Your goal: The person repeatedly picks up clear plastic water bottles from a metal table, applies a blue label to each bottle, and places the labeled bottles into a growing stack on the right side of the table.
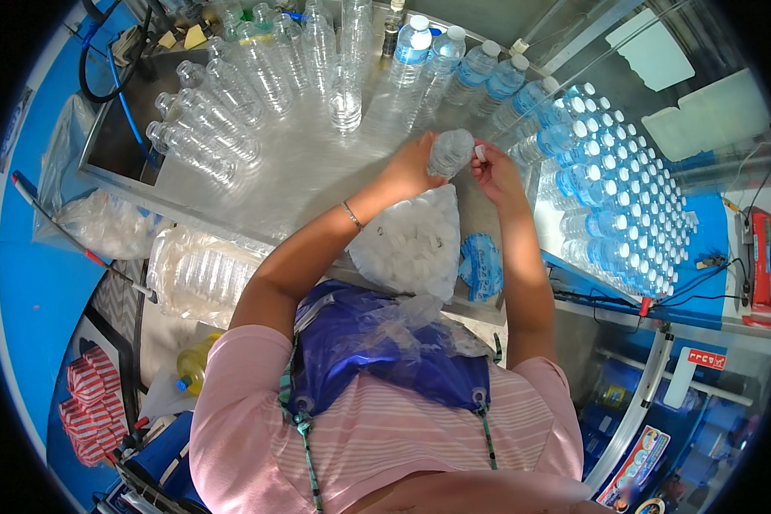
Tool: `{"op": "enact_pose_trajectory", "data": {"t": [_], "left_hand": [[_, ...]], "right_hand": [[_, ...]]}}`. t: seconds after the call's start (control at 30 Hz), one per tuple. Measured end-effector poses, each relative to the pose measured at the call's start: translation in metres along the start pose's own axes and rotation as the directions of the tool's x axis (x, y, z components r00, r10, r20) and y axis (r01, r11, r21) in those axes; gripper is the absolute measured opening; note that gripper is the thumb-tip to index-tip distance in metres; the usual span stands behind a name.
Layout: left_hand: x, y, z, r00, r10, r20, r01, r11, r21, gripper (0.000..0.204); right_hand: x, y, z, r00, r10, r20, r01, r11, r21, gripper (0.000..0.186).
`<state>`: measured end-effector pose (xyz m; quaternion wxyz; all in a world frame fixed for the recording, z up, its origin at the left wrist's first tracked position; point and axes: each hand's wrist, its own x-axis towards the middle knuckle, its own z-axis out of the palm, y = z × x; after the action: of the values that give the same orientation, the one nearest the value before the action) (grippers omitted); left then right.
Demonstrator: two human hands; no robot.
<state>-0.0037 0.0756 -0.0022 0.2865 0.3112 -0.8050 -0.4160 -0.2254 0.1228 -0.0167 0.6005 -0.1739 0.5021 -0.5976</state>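
Observation:
A clear plastic bottle (451,155) is held tilted in my left hand (415,163), above the front of the steel worktop (317,180). Between the fingertips of my right hand (499,177) is a white bottle cap (481,152), close to the bottle's right side. Whether the cap touches the bottle I cannot tell. Below my hands lies an opened plastic bag of white caps (409,240). To its right is a small pile of blue printed labels (480,267).
Uncapped clear bottles (201,150) line the worktop's left and back. Labelled, capped bottles (413,51) stand behind my hands. At right, many capped bottles (612,201) are packed in rows. Wrapped bottles (204,272) lie lower left. A blue apron (377,347) covers my front.

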Motion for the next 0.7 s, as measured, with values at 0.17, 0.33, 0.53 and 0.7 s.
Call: {"op": "enact_pose_trajectory", "data": {"t": [0.17, 0.33, 0.53, 0.7], "left_hand": [[0.011, -0.017, -0.003, 0.994, 0.091, -0.068, -0.082, 0.99, 0.118, 0.07], [0.066, -0.052, -0.022, 0.872, -0.068, -0.484, 0.132, 0.986, 0.098, 0.065], [0.103, -0.088, -0.024, 0.995, -0.087, -0.053, 0.089, 0.996, 0.028, 0.07], [0.117, -0.089, 0.009, 0.97, 0.14, -0.201, -0.122, 0.988, 0.097, 0.068]], "right_hand": [[-0.009, -0.019, 0.002, 1.0, 0.026, 0.003, -0.026, 0.998, 0.058, 0.032], [-0.014, -0.017, 0.01, 0.992, -0.126, 0.0, 0.126, 0.992, -0.007, 0.031], [-0.048, -0.016, 0.027, 0.81, -0.573, 0.124, 0.27, 0.177, -0.946, 0.027], [-0.076, -0.02, 0.07, 0.46, -0.827, 0.322, 0.655, 0.071, -0.752, 0.028]]}}
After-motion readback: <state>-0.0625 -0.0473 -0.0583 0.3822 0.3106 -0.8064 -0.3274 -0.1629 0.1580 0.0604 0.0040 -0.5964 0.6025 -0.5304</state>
